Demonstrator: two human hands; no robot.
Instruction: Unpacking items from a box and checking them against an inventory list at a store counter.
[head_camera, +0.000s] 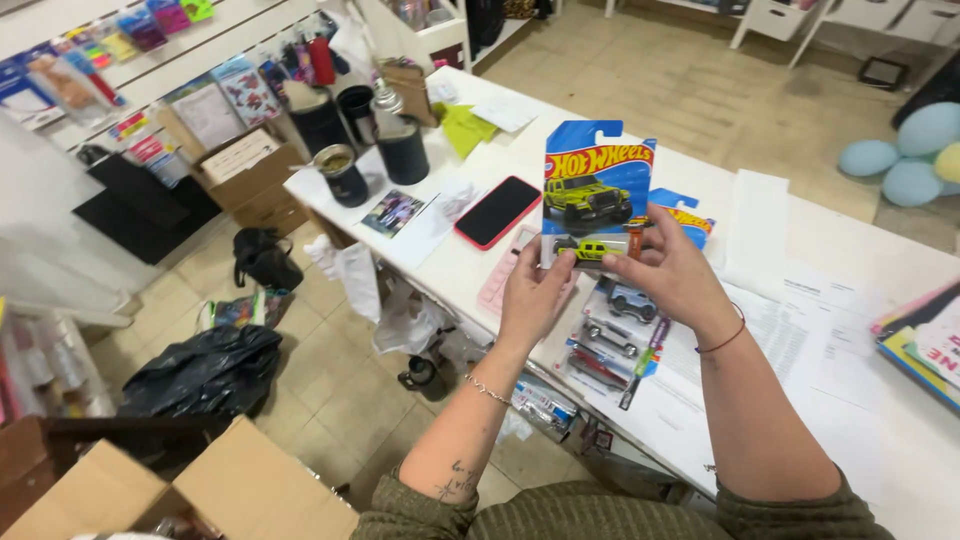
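Your left hand (533, 297) and right hand (676, 270) are raised side by side, fingers pinching the bottom corners of the toy car card (597, 190); forearms angle up from below it.

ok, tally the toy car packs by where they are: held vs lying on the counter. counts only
Held in the hands: 1, the blue card with the yellow-green car, left hand and right hand on its lower edge
Lying on the white counter: 4, the stack under the hands and one blue card behind
Total: 5
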